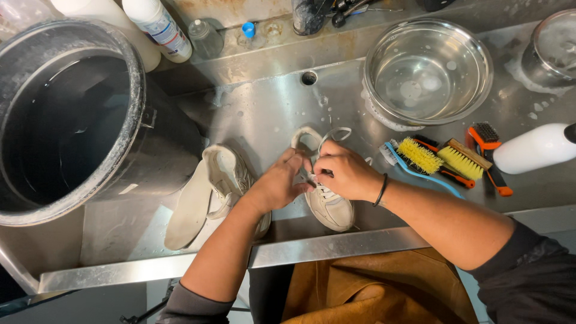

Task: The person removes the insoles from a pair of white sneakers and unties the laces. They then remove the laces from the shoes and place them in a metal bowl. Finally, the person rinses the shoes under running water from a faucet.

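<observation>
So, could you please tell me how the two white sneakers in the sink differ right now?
The sneaker under the hands sits upright with both the left hand and the right hand at its laces; the left sneaker lies untouched beside them. The left sneaker rests next to a loose white insole; the other has none beside it. Both are white and lie in the steel sink.

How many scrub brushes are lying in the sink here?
3: a yellow-bristled brush with blue handle, a wooden-backed yellow one beside it, and a dark-bristled orange one by the white bottle. More may be hidden beneath.
</observation>
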